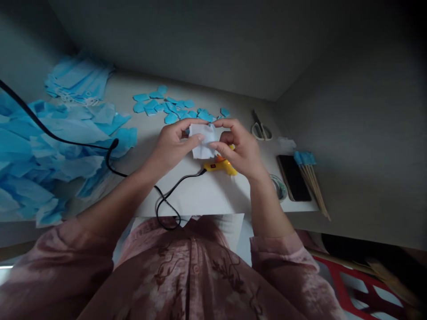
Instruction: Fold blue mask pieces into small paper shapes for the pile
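A small white square of thin fabric (202, 144) is stretched between my two hands above the table. My left hand (175, 144) pinches its left side, thumb on the front and fingers behind. On the other side my right hand (238, 149) grips the right edge between thumb and fingers. Just below the right hand lies a yellow glue gun (218, 166) with an orange part and a small glow; my right hand hides some of it. Behind the fingertips are several cut blue fabric pieces (171, 106), scattered on the table.
A large heap of blue and white fabric (53, 146) covers the left side, with a stack of face masks (80, 80) behind. A black cord (80, 144) crosses the left arm. To the right are scissors (261, 129), a tape roll (279, 187), a phone (293, 178) and blue-tipped sticks (313, 182).
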`<state>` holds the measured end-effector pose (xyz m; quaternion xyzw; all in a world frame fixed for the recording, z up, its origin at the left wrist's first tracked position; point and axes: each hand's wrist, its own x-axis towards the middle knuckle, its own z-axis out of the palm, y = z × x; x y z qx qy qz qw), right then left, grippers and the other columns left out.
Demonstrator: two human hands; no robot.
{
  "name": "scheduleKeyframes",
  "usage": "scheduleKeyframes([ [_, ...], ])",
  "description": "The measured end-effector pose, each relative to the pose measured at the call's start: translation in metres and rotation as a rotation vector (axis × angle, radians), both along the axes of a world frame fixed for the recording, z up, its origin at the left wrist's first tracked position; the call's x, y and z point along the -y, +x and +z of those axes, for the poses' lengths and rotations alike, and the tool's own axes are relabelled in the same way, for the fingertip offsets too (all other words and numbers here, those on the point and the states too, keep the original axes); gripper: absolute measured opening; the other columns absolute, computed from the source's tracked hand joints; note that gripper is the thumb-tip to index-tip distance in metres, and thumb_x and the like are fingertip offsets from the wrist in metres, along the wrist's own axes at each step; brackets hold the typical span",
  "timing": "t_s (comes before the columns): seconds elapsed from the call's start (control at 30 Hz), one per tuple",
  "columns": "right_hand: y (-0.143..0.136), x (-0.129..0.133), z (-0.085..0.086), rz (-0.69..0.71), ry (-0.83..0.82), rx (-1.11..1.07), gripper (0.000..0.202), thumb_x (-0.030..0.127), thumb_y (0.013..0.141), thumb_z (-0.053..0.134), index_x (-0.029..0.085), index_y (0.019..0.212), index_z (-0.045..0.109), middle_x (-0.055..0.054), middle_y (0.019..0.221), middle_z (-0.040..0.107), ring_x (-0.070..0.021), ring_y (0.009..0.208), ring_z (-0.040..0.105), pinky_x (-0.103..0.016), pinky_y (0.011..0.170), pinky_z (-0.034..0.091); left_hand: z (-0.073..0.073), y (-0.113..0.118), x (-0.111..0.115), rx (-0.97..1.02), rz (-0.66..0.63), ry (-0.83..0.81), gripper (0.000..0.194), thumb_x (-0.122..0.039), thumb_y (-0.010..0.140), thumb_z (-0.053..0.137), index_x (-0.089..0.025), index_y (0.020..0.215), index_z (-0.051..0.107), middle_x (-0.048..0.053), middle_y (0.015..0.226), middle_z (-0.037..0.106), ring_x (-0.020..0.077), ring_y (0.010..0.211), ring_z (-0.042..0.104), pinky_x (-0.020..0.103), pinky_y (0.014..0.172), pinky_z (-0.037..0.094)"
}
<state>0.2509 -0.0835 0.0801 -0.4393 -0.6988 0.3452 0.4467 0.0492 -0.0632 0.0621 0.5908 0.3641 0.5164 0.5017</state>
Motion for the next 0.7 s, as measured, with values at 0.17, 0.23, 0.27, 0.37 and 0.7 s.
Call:
scheduleKeyframes([
  [0.17, -0.006, -0.008, -0.006, -0.022, 0.193, -0.004, 0.033, 0.047, 0.089, 0.078, 0.028, 0.115, 0.071, 0.000, 0.099, 0.068, -0.0158, 0.091, 0.064, -0.031, 0.081, 0.055, 0.000, 0.002, 0.001, 0.082, 0.028, 0.001, 0.037, -0.018, 0.079, 0.077, -0.023, 0.115, 0.073, 0.003, 0.099, 0.074, 0.0184, 0.088, 0.071, 0.030, 0.079, 0.059],
  [0.23, -0.010, -0.013, -0.012, -0.015, 0.180, -0.061, 0.036, 0.050, 0.090, 0.076, 0.028, 0.117, 0.067, -0.002, 0.109, 0.069, -0.0173, 0.099, 0.065, -0.032, 0.084, 0.057, -0.002, 0.005, 0.001, 0.101, 0.039, 0.029, 0.041, -0.019, 0.078, 0.079, -0.023, 0.118, 0.071, 0.005, 0.111, 0.075, 0.0202, 0.099, 0.072, 0.033, 0.088, 0.060],
  [0.27, -0.012, -0.016, -0.015, -0.002, 0.152, -0.096, 0.039, 0.052, 0.090, 0.076, 0.028, 0.119, 0.065, -0.002, 0.107, 0.069, -0.0171, 0.097, 0.066, -0.032, 0.082, 0.057, -0.004, 0.006, 0.000, 0.105, 0.043, 0.044, 0.043, -0.019, 0.078, 0.079, -0.024, 0.120, 0.069, 0.006, 0.117, 0.075, 0.0207, 0.103, 0.071, 0.034, 0.092, 0.059],
  [0.37, -0.018, -0.026, -0.020, 0.033, 0.074, -0.194, 0.044, 0.054, 0.090, 0.076, 0.028, 0.122, 0.060, 0.003, 0.085, 0.066, -0.0146, 0.076, 0.064, -0.030, 0.071, 0.056, -0.009, 0.007, -0.002, 0.099, 0.048, 0.079, 0.048, -0.022, 0.080, 0.077, -0.023, 0.126, 0.065, 0.007, 0.128, 0.072, 0.0204, 0.108, 0.070, 0.035, 0.096, 0.058],
  [0.7, -0.018, -0.046, -0.005, 0.114, 0.004, -0.287, 0.057, 0.050, 0.078, 0.087, 0.029, 0.124, 0.062, 0.006, 0.076, 0.063, -0.0113, 0.063, 0.057, -0.027, 0.058, 0.050, -0.008, 0.002, -0.005, 0.116, 0.080, 0.026, 0.061, -0.027, 0.080, 0.077, -0.026, 0.138, 0.058, 0.006, 0.115, 0.069, 0.0192, 0.103, 0.068, 0.030, 0.088, 0.056],
])
